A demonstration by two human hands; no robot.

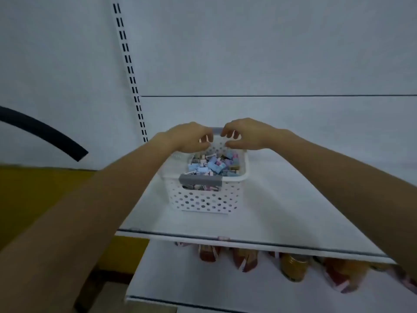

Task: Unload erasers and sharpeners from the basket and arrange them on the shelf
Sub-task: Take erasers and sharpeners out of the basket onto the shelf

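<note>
One view comes from a camera worn on the person's head. It is close in front of a white shelf and faces forward and down onto it. The lens is wide, so the slotted upright bows and the shelf's front edge slants across the lower frame. Both forearms enter from the bottom corners and run inward. The left hand and right hand meet just above centre, at the far rim of the basket. A lower shelf shows beneath, and the back panel fills the upper half.
</note>
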